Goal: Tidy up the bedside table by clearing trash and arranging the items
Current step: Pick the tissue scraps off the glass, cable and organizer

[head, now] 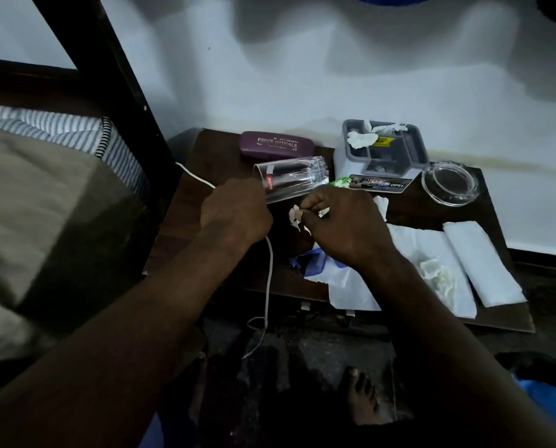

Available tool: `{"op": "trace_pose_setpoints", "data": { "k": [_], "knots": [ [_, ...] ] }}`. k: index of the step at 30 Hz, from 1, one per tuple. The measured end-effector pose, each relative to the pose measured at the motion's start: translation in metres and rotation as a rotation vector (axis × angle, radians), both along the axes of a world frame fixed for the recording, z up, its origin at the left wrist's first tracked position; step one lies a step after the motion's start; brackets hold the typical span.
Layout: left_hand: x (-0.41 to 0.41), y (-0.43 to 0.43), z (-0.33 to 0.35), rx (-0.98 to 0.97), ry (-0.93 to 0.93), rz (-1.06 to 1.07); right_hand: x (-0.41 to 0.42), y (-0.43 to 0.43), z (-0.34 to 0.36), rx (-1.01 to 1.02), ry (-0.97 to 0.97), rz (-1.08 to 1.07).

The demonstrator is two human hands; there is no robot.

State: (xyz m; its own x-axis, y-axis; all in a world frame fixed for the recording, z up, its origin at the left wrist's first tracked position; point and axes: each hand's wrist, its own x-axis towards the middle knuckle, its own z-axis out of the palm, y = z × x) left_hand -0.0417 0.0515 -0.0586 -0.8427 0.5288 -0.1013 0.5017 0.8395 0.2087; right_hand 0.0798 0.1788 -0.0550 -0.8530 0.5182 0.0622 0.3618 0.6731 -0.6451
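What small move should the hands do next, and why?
Probably the right hand should drop the small white paper scrap it pinches onto the flat white tissue sheet, where crumpled paper lies; the left hand holds the clear drinking glass tipped.

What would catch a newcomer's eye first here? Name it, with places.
The left hand holds a clear glass tipped sideways over the middle of the table, while the right hand pinches a tissue scrap beside it. Behind, a grey organizer holding crumpled tissue stands right of a purple case.
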Motion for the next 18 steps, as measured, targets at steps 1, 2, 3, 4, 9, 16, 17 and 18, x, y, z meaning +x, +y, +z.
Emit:
{"op": "trace_pose_setpoints", "data": {
  "k": [1,2,3,4,9,16,17,18],
  "knots": [
    [0.000,0.001,0.000,-0.017,0.012,0.002,0.000,0.001,-0.001,0.004,-0.003,-0.002],
    [-0.001,0.001,0.000,-0.028,0.020,0.004,0.000,0.002,-0.001,0.010,-0.004,-0.001],
    [-0.001,0.002,0.001,-0.032,0.016,0.005,0.000,0.002,-0.002,0.018,-0.007,-0.004],
    [-0.002,0.002,0.001,-0.033,0.007,0.003,0.001,0.003,-0.003,0.025,-0.012,-0.008],
    [-0.006,0.003,0.005,-0.020,-0.034,-0.010,0.003,0.009,-0.004,0.023,-0.039,-0.032],
    [-0.015,0.004,0.021,0.127,-0.095,0.056,0.002,0.011,-0.002,0.036,-0.090,-0.040],
    [-0.014,0.005,0.026,0.175,-0.105,0.080,0.003,0.011,-0.002,0.029,-0.092,-0.036],
    [-0.014,0.006,0.029,0.237,-0.114,0.100,0.003,0.010,-0.002,0.024,-0.098,-0.029]
  ]
}}
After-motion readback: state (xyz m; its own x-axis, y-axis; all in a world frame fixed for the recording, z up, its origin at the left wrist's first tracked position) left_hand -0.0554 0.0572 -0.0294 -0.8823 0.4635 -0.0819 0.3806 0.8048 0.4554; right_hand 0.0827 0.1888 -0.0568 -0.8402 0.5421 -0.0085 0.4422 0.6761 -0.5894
